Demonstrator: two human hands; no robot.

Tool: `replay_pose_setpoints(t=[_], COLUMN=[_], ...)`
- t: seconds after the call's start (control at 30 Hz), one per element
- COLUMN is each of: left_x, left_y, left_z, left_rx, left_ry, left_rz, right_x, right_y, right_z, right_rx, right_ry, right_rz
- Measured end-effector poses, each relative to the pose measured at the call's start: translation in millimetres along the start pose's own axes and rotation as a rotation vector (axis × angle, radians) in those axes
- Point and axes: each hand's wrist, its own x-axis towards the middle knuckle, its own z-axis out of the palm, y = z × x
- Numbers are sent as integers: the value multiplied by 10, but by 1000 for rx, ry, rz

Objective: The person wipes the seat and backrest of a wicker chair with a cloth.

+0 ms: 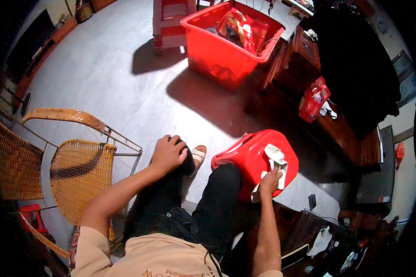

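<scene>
— A right hand (270, 181) grips a pale cloth (277, 159) on a red stool (254, 159), right of centre.
— And the left hand (171, 153)?
— It rests on a knee (188, 164) mid-frame; a red tub (219, 62) stands top centre.

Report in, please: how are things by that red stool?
Left hand resting on left leg. Right hand holding white cloth on red stool. Red bin ahead, apart from the stool.

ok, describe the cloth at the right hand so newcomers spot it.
Find the big red tub; nearer, by the right knee, is a red stool. The white cloth lies on its seat; unlike other pale items, it has the right hand on it.
</scene>
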Motion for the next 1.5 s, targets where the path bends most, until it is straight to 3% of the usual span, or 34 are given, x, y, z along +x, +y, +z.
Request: replay_pose_setpoints(t=[0.07, 0.1, 0.17, 0.2, 0.27, 0.37, 0.43, 0.5, 0.57, 0.6, 0.63, 0.7, 0.77, 0.8, 0.83, 0.9, 0.93, 0.97, 1.0, 1.07, 1.13, 1.2, 1.23, 1.3, 1.37, 1.43, 1.5], left_x=[144, 62, 30, -79, -63, -124, -200, -311, -286, -395, -564, -745, -954, -1048, -1155, -1321, -1429, -1536, -1640, -1829, -2110, -2207, -2150, -2405, -2468, -2642, -2707], left_y=[95, 96, 115, 17, 37, 37, 69, -45, -66, -146, -215, -211, -237, -251, -267, -323, -342, -451, -551, -883, -1623, -1940, -1805, -2134, -2174, -2258, -2265], left_z=[47, -59, -12, -125, -87, -232, -537, -185, -259, -63, 118, -143, -116, -114, -254, -300, -461, -418, -455, -501, -224, -693, -1241, -1369, -1450, -1160, -929], left_rx=[-5, -20, -74, -104, -161, -206, -261, -617, -974, -866, -761, -787, -780, -871, -921, -1185, -1853, -1506, -1584, -1201, -878, -700, -386, -25, 384, 362, 438], left_ry=[-185, -126, -8, -41, -8, 50, -366, 98, -116, 20, 141, 225, 176, 155, 64, 99, 53, 221, 339, 562, 698, 788, 807, 528, 310, 28, 142], left_rz=[-50, -21, 98, 167, 320, 495, 399, 468, 348, 342, 332, 339, 268, 166, 38, -209, -570, -424, -420, -437, -478, -592, -661, -887, -750, -769, -728], right_x=[101, 29, 88, -246, -571, -1057, -1344, -1580, -1688, -1621, -1672, -1652, -1597, -1432, -1306, -1307, -1301, -1274, -1262, -1278, -1228, -1171, -1150, -959, -819, -703, -304], right_y=[64, 6, -8, -262, -823, -1407, -1694, -1858, -1925, -1886, -1843, -1670, -1527, -1371, -1177, -1040, -1031, -1032, -1046, -1198, -1411, -1558, -1599, -1656, -1651, -1628, -1312], right_z=[158, -34, -72, -141, -733, -983, -1016, -988, -886, -758, -771, -615, -636, -568, -418, -313, -286, -260, -243, -272, -305, -290, -273, -141, -111, -144, 261], right_rx=[101, 109, 415, 383, 417, 475, 580, 662, 980, 918, 966, 985, 860, 470, 329, 32, 34, -5, -44, -106, -267, -369, -476, -478, -497, -322, -164], right_ry=[-59, -129, -272, -113, -86, -111, -153, -233, -533, -523, -673, -578, -394, -184, -139, 66, 54, 14, -27, -69, -117, -137, -157, -257, -353, -456, -492], right_rz=[-83, -138, -326, -423, -540, -807, -1016, -1041, -893, -1001, -902, -860, -807, -924, -911, -944, -952, -852, -753, -719, -656, -670, -672, -619, -552, -515, -487])
